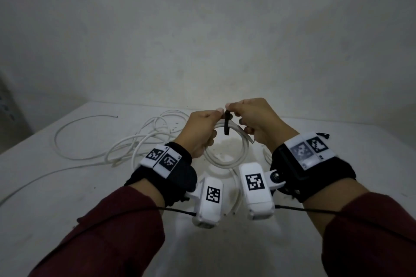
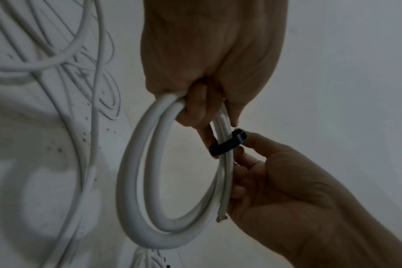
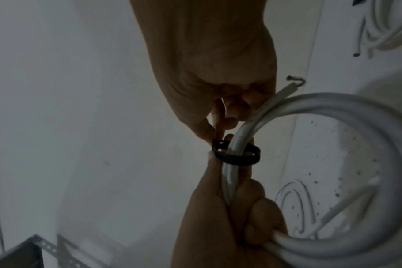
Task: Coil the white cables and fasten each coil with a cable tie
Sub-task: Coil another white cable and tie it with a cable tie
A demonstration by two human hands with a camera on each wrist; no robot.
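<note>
Head view first: at nine o'clock we are seeing loose white cables point(image 1: 126, 141) lying in sprawling loops on the white counter point(image 1: 67, 198). Moving toward the centre, our left hand point(image 1: 198, 132) is holding the coil point(image 1: 227, 155) above the counter, its grip closed, fingers curled round the bundled strands at the coil's eleven o'clock. At twelve o'clock on the coil, a black cable tie point(image 1: 227, 122) is circling the strands as a loose band, not drawn tight. Farther right, our right hand point(image 1: 256, 123) is pinching the tie's head between thumb and fingertip, grip closed on it, its other fingers resting against the coil. At three o'clock, more white cable point(image 3: 379, 27) is lying on the counter.
</note>
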